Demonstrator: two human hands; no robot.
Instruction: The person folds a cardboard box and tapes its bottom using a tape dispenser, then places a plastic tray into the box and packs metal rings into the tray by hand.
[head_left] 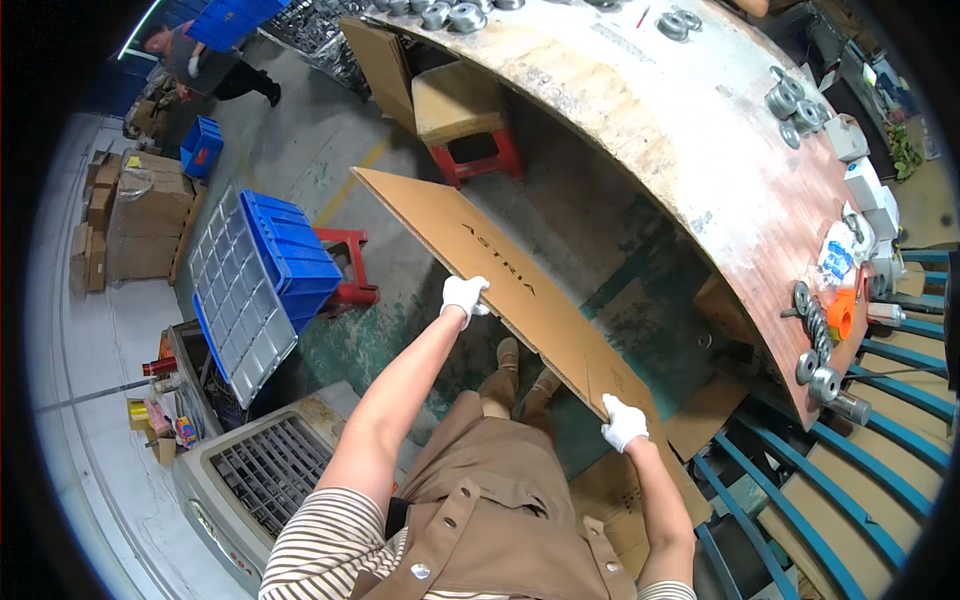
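A long, flat piece of brown cardboard (520,265), like a folded box, slants in front of me from upper left to lower right, with dark print on its upper face. My left hand (465,297), in a white glove, grips its near edge around the middle. Farther down the same edge, my right hand (625,423), gloved in white too, is closed on the lower right part. The fingers under the board are partly hidden. Below the cardboard my feet stand on the green-grey floor.
A large worn table (640,130) curves across the far right, bearing several metal parts (795,100) and an orange tape dispenser (843,314). Left stand a blue crate (285,255) on a red stool (352,270), and a grey air cooler (265,460). Blue rails (800,480) run lower right. Another person (215,65) is far left.
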